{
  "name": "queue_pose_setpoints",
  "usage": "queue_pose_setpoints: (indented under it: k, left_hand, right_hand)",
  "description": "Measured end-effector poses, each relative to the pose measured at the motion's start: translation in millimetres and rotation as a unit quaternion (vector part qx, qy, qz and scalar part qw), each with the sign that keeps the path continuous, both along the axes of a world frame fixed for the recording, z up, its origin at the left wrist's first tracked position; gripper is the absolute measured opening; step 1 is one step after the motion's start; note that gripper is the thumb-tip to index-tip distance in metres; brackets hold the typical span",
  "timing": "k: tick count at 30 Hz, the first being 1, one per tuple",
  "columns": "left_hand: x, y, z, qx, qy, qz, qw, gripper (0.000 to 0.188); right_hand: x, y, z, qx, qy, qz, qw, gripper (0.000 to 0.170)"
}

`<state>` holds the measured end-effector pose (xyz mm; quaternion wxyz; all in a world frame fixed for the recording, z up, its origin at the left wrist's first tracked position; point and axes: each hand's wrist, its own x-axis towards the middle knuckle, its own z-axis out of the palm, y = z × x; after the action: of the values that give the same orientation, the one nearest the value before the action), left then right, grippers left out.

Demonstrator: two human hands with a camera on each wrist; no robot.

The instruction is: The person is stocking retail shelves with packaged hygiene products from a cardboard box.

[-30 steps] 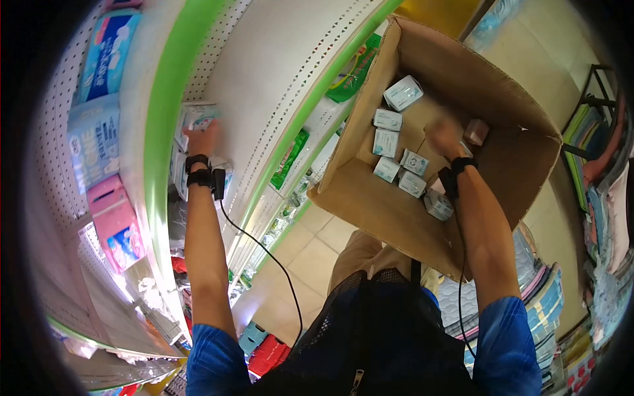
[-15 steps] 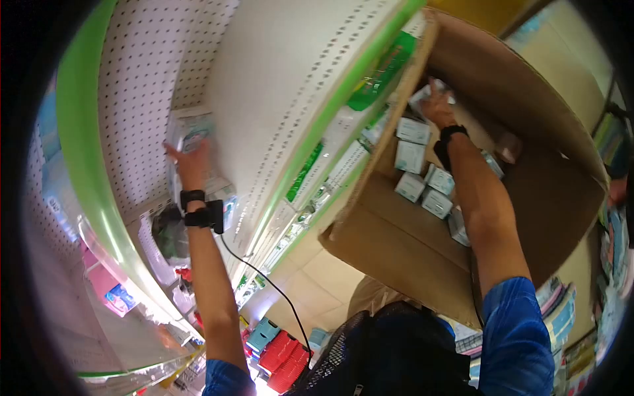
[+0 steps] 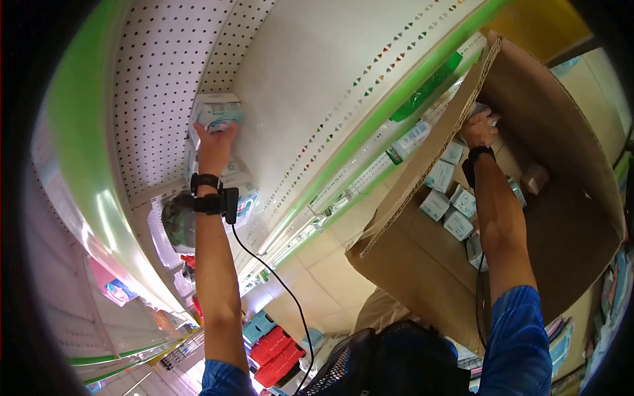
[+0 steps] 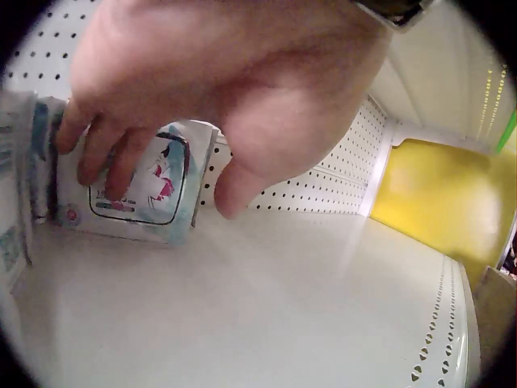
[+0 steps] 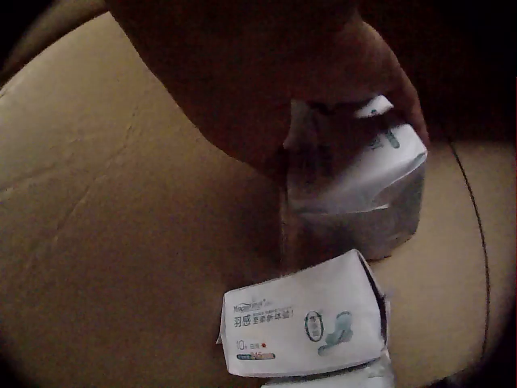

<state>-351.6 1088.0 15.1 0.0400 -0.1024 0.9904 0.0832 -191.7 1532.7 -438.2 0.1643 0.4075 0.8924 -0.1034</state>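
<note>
My left hand [image 3: 216,150] is at the back of a white shelf [image 3: 284,86], its fingers resting over the front of a white and pale-blue pack of sanitary pads [image 4: 174,194]. In the left wrist view the thumb stands away from that pack. Similar packs are beside it. My right hand [image 3: 480,131] reaches into a large cardboard box [image 3: 568,231] and grips a white pack [image 5: 355,166] near the far wall, with fingers round its sides. Just in front of it lies another printed sanitary pad pack [image 5: 307,319], apart from the hand.
Several more packs [image 3: 457,224] lie on the box's bottom, with a pinkish pack [image 3: 533,178] at its right. The box's cut edge [image 3: 422,191] stands close to the shelf's green front strip [image 3: 370,148]. A black cable [image 3: 290,284] hangs from my left wrist.
My right hand has gone from the box's middle to a pack at its far side and taken hold. My left hand stays at the shelf pack. The head view has swung left.
</note>
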Motion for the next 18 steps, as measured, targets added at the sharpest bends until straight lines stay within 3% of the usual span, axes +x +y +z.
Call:
queue_pose_setpoints:
  k: [2,3,4,6,7,8,9,10,11,12,13,15,16,18]
  left_hand:
    - [2,3,-5,0.036,0.003,0.017,0.999,0.108]
    - [-7,-3,-6,-0.041,-0.007,0.028,0.999,0.108]
    - [-15,-7,-6,-0.116,-0.017,0.038,0.992,0.108]
    - [-17,2,1,-0.102,-0.008,0.028,0.994,0.107]
    - [-12,8,2,-0.057,0.037,-0.004,0.998,0.105]
    - [-8,15,4,-0.011,0.083,-0.036,0.996,0.104]
    - [-12,12,-3,0.053,0.059,-0.040,0.996,0.103]
    - [-17,5,-14,0.065,0.061,-0.040,0.995,0.103]
    - [-21,-3,-26,0.049,0.094,-0.070,0.992,0.100]
    - [-25,-4,-28,0.033,0.128,-0.101,0.986,0.098]
    - [-26,0,-23,0.046,0.132,-0.103,0.985,0.098]
    - [-25,10,-11,0.038,0.007,-0.073,0.997,0.109]
    - [-22,10,-12,0.049,0.010,-0.077,0.996,0.109]
    - [-5,10,-22,0.075,0.057,-0.129,0.987,0.105]
  right_hand:
    - [11,6,40,-0.072,0.070,-0.084,0.991,0.077]
    - [15,4,100,-0.092,0.031,-0.091,0.991,0.079]
    - [26,7,111,-0.082,0.027,-0.090,0.992,0.079]
    - [40,27,127,-0.210,0.084,-0.190,0.955,0.087]
    - [46,28,131,-0.130,0.125,-0.212,0.961,0.070]
    - [55,42,139,-0.118,0.127,-0.212,0.962,0.070]
    - [63,56,158,-0.295,0.155,-0.263,0.905,0.059]
    - [71,68,178,-0.463,0.178,-0.301,0.814,0.048]
    - [76,67,200,-0.492,0.225,-0.348,0.766,0.032]
    - [83,68,223,-0.539,0.266,-0.358,0.714,0.033]
    - [90,70,250,-0.552,0.270,-0.351,0.707,0.032]
    - [103,83,275,-0.580,0.278,-0.343,0.684,0.034]
    - [113,81,294,-0.576,0.299,-0.333,0.684,0.051]
    - [132,67,351,-0.542,0.358,-0.341,0.679,0.067]
